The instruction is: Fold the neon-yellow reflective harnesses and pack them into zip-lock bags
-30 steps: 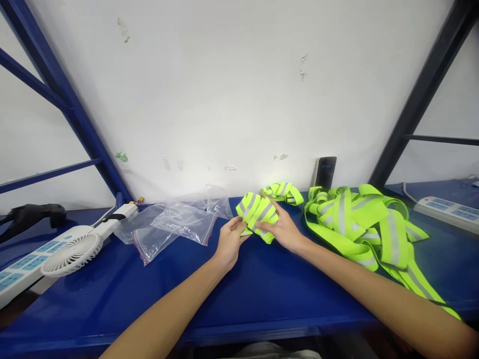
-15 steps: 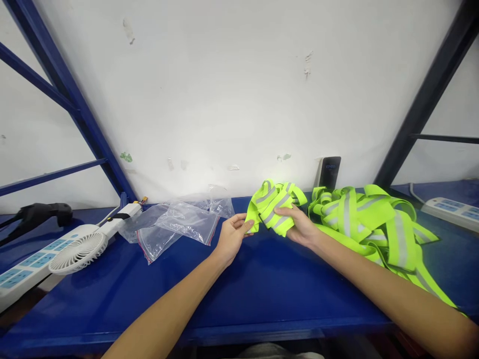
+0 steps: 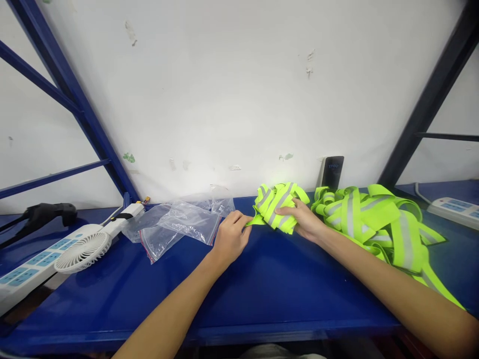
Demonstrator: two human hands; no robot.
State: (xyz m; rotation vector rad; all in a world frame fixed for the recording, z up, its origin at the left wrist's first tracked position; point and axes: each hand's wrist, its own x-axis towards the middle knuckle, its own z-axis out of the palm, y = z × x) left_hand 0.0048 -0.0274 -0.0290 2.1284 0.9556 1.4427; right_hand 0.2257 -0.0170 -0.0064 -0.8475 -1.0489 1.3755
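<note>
My right hand (image 3: 305, 221) grips a folded bundle of neon-yellow reflective strap (image 3: 277, 204) just above the blue shelf (image 3: 262, 284), near the back wall. My left hand (image 3: 231, 236) pinches the bundle's left corner between thumb and fingers. A loose heap of the same reflective strap (image 3: 377, 219) lies to the right of my right hand. Clear zip bags (image 3: 179, 224) lie to the left of my left hand.
A white handheld fan (image 3: 84, 244) rests on a white power strip (image 3: 33, 264) at the left. A black handle (image 3: 41, 214) lies behind them. A dark phone-like device (image 3: 331, 172) leans on the wall. Another power strip (image 3: 454, 207) sits far right. Blue frame posts stand on both sides.
Both hands carried the folded bundle to the right and back toward the wall, close to the strap heap. My left hand shifted from under the bundle to pinching its left corner.
</note>
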